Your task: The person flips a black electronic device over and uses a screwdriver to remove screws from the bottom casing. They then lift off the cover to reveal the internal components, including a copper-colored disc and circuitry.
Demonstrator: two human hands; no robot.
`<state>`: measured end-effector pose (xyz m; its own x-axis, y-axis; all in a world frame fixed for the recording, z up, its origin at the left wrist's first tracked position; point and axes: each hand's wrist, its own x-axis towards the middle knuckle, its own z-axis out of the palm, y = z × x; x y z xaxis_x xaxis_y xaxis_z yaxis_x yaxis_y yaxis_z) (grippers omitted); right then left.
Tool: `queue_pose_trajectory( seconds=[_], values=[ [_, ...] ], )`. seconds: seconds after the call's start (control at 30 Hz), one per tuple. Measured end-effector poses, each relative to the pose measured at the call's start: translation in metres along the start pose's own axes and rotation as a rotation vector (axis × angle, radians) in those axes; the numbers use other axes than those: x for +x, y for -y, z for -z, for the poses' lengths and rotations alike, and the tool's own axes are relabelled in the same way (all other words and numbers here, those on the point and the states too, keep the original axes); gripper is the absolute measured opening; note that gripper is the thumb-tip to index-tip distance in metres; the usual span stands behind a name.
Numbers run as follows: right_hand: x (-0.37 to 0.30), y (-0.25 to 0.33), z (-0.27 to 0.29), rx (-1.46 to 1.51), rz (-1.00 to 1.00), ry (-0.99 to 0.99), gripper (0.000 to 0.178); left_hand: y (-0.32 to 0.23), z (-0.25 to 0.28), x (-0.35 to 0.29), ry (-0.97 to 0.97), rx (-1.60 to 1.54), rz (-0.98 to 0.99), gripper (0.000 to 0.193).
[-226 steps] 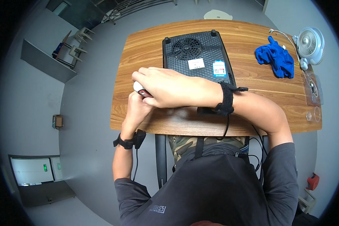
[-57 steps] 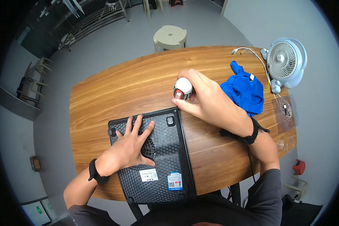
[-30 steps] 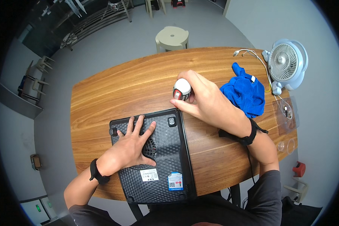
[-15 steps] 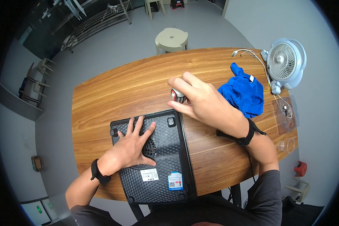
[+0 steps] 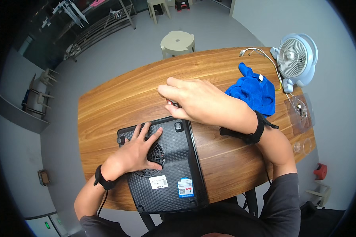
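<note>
A black laptop cooling pad [image 5: 166, 166] lies underside up on the wooden table, with a round fan grille, textured surface and two stickers. My left hand [image 5: 135, 154] rests flat on it, fingers spread, partly covering the grille. Just beyond the pad's far edge, my right hand [image 5: 197, 98] is closed around a small red, white and black object [image 5: 171, 102]. Most of that object is hidden behind my fingers, so its kind does not show.
A crumpled blue cloth [image 5: 254, 91] lies right of my right hand. Farther right are a light-blue fan [image 5: 294, 57] with a white cable [image 5: 267, 55] and a clear plastic tray [image 5: 300, 114]. Beyond the table [image 5: 110, 94] stands a beige stool [image 5: 178, 41].
My right hand has shifted left with the small object and turned, hiding more of it. My left hand stays spread on the cooling pad. The whole view has shifted slightly.
</note>
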<state>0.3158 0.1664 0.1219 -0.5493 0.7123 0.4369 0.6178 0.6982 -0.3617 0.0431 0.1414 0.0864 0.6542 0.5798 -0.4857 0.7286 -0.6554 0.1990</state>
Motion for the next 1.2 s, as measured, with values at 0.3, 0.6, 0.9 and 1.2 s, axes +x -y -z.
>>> queue_pose_trajectory(
  seconds=[0.3,0.6,0.9,1.2],
  values=[
    [0.000,0.003,0.016,0.184,-0.013,0.142,0.017,-0.009,0.058,0.036,-0.357,-0.497,-0.126,0.056],
    [0.000,0.002,-0.002,0.054,0.064,-0.070,0.031,-0.012,0.051,0.083,-0.575,-0.675,-0.203,0.034],
    [-0.004,0.004,0.007,0.011,-0.039,-0.069,0.036,-0.025,0.050,0.087,-0.722,-0.531,-0.202,0.036],
    [-0.008,0.005,0.010,0.077,-0.056,-0.094,0.037,-0.008,0.048,0.090,-0.588,-0.609,-0.085,0.034]
  ],
)
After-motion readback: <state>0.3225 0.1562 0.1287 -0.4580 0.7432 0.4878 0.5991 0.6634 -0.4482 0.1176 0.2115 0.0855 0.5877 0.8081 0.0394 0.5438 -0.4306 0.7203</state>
